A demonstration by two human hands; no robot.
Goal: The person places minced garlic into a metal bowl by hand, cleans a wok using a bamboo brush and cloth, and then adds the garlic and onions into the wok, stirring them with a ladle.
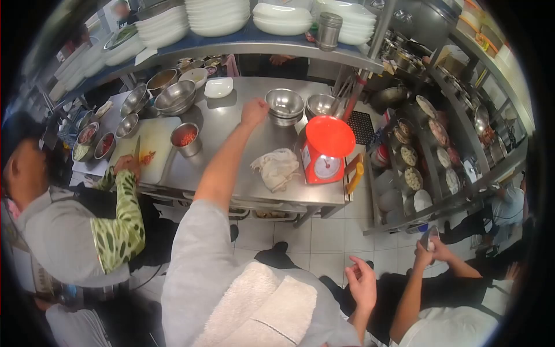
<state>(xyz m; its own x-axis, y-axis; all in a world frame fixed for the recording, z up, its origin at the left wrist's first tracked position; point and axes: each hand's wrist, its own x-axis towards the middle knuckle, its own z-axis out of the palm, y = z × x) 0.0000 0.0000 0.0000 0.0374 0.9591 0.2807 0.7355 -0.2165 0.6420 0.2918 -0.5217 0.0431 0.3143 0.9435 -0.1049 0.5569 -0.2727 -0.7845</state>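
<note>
My left hand point(254, 112) reaches across the steel counter, its fingers closed at the left rim of a stacked metal bowl point(285, 103). The fingertips are small and partly hidden there. Low on the right, my right hand point(362, 283) is held in the air over the floor, empty with its fingers apart. Beside the stack stands another metal bowl point(319, 104) with utensils in it. A red scale point(328, 149) with a round dial is at the counter's right end. A crumpled cloth point(276, 169) lies to its left.
At left, a co-worker holds a knife point(137, 148) at a cutting board point(159, 136). A metal container point(186, 139) of chopped red food stands nearby. White plates fill the overhead shelf point(231, 43). Another person's hands point(432, 248) are at lower right, below a food rack point(457, 199).
</note>
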